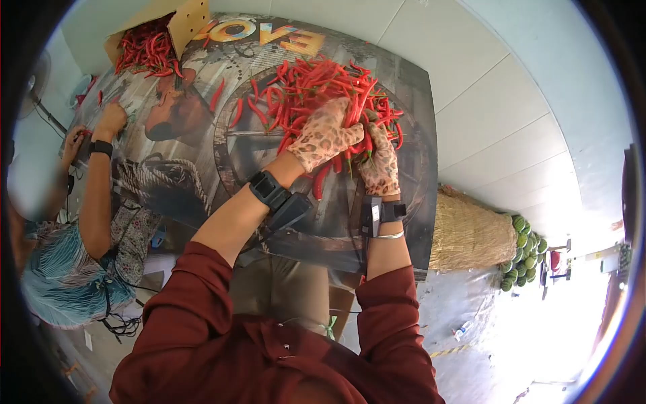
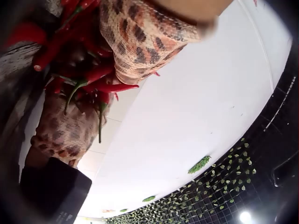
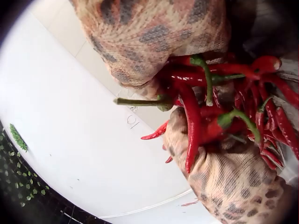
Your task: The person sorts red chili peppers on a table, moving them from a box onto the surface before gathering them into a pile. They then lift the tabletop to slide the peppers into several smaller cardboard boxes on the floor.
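A large heap of red chili peppers (image 1: 323,84) lies on the printed table, and both hands work at its near edge in leopard-print gloves. My left hand (image 1: 326,135) grips several chilies at the front of the heap, its thumb pointing toward the other hand. Close beside it, my right hand (image 1: 380,161) holds chilies too, their green stems poking out toward me. In the right wrist view, a bunch of chilies (image 3: 191,121) sits between the two gloves, with the right hand (image 3: 154,42) above and the left hand (image 3: 229,182) below. Fingertips are mostly hidden by chilies and glove cloth.
A tipped cardboard box (image 1: 192,27) spills more chilies at the far left. Loose chilies (image 1: 235,112) lie left of the heap. Another person's hand (image 1: 111,120) is over the table's left end. Right of the table stand a straw-coloured bundle (image 1: 471,232) and striped green melons (image 1: 525,249).
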Motion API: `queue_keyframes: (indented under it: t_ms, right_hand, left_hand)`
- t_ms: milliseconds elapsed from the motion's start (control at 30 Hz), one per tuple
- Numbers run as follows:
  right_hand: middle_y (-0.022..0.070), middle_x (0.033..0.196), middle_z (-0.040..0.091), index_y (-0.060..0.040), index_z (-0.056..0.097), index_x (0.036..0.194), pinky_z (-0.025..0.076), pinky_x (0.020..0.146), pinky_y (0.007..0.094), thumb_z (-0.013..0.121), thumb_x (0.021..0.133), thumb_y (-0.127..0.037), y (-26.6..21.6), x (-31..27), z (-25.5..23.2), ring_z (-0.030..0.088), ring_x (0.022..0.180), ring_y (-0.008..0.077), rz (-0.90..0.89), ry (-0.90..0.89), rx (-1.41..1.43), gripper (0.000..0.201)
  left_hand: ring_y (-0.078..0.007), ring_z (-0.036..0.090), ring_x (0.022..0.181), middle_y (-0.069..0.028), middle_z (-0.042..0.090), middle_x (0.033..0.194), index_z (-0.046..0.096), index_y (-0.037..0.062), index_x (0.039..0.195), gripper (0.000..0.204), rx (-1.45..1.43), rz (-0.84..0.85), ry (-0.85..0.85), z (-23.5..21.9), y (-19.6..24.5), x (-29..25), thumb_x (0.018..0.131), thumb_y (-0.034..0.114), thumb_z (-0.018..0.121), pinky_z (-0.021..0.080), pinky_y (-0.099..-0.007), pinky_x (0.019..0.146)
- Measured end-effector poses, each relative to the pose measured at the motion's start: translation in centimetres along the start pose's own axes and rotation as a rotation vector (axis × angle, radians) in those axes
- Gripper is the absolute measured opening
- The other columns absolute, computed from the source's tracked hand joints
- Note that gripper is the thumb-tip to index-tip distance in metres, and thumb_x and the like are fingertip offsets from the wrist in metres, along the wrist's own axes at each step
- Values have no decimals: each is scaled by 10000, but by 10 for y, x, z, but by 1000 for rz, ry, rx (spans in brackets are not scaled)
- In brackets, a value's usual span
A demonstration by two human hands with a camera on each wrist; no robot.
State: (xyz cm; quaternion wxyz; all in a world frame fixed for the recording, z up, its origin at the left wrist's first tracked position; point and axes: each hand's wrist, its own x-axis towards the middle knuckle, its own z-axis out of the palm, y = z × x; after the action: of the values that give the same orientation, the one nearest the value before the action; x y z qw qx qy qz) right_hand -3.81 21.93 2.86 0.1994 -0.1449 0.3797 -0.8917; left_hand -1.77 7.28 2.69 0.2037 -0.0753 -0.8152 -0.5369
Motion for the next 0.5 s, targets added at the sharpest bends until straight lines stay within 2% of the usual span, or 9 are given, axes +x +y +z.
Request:
queue_keyframes:
  t_ms: [33, 67, 100, 167, 200, 233, 300, 500]
  right_hand:
    - [109, 1270, 514, -22, 446, 1289, 442, 967, 345, 468, 947, -178, 1, 1, -1, 509, 1155, 209, 15, -19, 1, 377]
    - [108, 1268, 514, -25, 443, 1292, 447, 961, 346, 461, 956, -204, -2, -4, 7, 514, 1146, 207, 5, 6, -50, 381]
    - [108, 1268, 514, -25, 443, 1292, 447, 961, 346, 461, 956, -204, 1, -4, 1, 514, 1146, 207, 11, 4, -59, 381]
    - [127, 1263, 507, -41, 403, 1324, 478, 922, 356, 476, 951, -195, 6, -4, -4, 526, 1132, 222, -68, -32, -199, 409]
    - [123, 1264, 506, -53, 398, 1334, 480, 915, 358, 496, 947, -248, 3, -5, 2, 527, 1130, 228, 38, 73, -24, 444]
    - [123, 1264, 506, -53, 398, 1334, 480, 915, 358, 496, 947, -248, 2, -6, 2, 527, 1130, 228, 42, 69, -25, 444]
    - [101, 1277, 500, -73, 435, 1320, 434, 966, 341, 489, 954, -205, 0, -7, 0, 492, 1160, 196, 132, -6, 89, 392]
    - [111, 1181, 563, -25, 474, 1252, 477, 912, 363, 588, 901, -213, 10, -4, -12, 563, 1061, 224, 57, -24, -67, 414]
  left_hand:
    - [-244, 591, 961, -164, 597, 1059, 484, -37, 1188, 468, 173, 136, 95, 3, -2, -3, 814, 183, 660, 474, -331, 838]
    - [-310, 521, 1116, -219, 533, 1187, 447, -41, 1250, 544, 209, 97, 91, 4, 2, -7, 828, 242, 641, 420, -377, 945]
    - [-310, 521, 1116, -219, 533, 1187, 447, -41, 1250, 544, 201, 94, 100, 1, 12, -9, 828, 242, 641, 420, -377, 945]
    - [-339, 433, 1224, -224, 471, 1281, 433, -23, 1279, 583, 186, -14, -34, -7, 28, -11, 827, 283, 636, 367, -393, 1012]
    - [-362, 398, 1248, -217, 456, 1298, 432, -7, 1288, 560, 279, 63, 35, 4, 12, -11, 838, 271, 616, 349, -413, 1030]
    - [-362, 398, 1248, -217, 456, 1298, 432, -7, 1288, 560, 280, 60, 40, 6, 7, -11, 838, 271, 616, 349, -413, 1030]
    - [-379, 401, 1239, -214, 458, 1294, 434, 8, 1293, 530, 338, 101, -67, 4, 15, -10, 850, 252, 593, 355, -420, 1025]
    - [-377, 393, 1251, -210, 449, 1308, 432, 4, 1291, 528, 466, 40, -110, -1, 30, -13, 847, 245, 583, 387, -412, 1004]
